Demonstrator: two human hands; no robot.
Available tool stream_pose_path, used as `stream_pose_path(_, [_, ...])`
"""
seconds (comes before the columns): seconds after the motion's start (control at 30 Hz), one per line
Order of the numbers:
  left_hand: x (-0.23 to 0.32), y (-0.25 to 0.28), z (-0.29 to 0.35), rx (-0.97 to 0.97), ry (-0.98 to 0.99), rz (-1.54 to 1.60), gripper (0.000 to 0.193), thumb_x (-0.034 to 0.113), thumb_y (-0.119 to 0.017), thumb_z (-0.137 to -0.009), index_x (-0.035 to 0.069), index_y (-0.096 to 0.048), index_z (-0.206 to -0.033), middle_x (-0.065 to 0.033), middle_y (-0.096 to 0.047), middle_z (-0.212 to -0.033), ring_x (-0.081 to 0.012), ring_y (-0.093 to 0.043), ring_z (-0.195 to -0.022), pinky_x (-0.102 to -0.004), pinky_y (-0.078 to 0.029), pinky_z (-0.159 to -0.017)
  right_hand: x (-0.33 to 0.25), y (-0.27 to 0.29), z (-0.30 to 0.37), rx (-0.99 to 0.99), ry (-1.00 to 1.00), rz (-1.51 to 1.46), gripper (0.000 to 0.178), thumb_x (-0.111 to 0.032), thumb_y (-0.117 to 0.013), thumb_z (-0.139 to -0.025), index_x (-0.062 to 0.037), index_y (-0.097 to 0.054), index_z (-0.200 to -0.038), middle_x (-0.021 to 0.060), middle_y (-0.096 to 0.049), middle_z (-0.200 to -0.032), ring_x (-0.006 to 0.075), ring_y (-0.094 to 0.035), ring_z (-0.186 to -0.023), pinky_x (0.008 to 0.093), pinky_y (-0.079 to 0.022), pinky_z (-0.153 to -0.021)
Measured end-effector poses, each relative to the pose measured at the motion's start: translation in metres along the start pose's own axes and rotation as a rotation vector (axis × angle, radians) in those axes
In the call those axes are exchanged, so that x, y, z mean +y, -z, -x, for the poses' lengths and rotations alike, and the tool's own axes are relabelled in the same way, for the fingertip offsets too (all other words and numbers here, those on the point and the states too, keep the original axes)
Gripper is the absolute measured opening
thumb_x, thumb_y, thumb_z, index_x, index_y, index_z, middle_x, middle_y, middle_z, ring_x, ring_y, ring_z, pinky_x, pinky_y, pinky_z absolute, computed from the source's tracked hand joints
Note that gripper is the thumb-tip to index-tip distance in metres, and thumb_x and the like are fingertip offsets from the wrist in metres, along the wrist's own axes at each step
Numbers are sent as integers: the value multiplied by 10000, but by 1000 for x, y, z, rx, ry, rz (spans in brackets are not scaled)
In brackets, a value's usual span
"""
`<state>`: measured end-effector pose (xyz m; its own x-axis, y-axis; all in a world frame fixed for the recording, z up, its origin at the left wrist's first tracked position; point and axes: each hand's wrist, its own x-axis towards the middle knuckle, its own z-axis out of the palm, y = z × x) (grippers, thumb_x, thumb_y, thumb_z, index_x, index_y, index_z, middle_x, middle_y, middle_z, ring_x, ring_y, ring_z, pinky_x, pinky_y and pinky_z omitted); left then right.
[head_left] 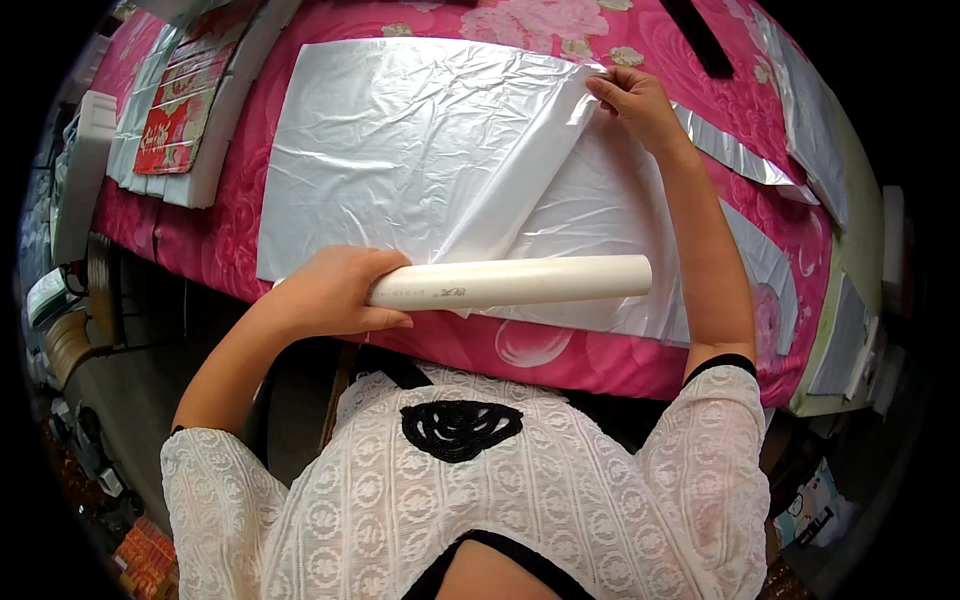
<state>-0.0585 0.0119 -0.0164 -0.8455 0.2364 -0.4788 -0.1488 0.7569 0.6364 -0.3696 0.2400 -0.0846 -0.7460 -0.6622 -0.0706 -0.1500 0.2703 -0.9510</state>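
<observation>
My left hand (335, 290) is wrapped round one end of a white plastic pipe (540, 281), which lies level across the table's near edge and points right. Under and beyond the pipe spreads a silvery plastic film sheet (370, 150), wrinkled on top. At the far right of the sheet, my right hand (628, 95) pinches its corner between thumb and fingers. From that corner a folded-over flap slants down toward the pipe. Whether the film is attached to the pipe is hidden.
A pink flowered cloth (560, 350) covers the table. Stacked white packs with a red printed card (185, 115) stand at the far left. Silvery film strips (745, 160) lie on the right, and a dark bar (698, 38) is at the back. A wooden chair (75, 340) stands left.
</observation>
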Motion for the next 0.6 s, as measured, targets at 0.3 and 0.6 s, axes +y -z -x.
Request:
stream_pose_path(0.3, [3, -43, -49, 335, -848, -408, 527, 312, -669, -745, -34, -540, -1120, -152, -534, -1161, -284, -512, -1080, -394, -402, -971, -5, -21, -13, -72, -71, 119, 211, -236, -669, -846, -34, -652, -904, -52, -533, -693, 22, -441, -616, 180, -347, -522])
stream_pose_path(0.6, [2, -90, -43, 229, -562, -483, 855, 604, -421, -824, -70, -332, -1343, -226, -277, -1443, -335, -237, -1362, -463, -141, -1115, -39, -26, 7, 224, -74, 71, 381, -324, -651, -836, -19, -620, -1063, 96, -593, -1076, 166, -553, -943, 291, -459, -788])
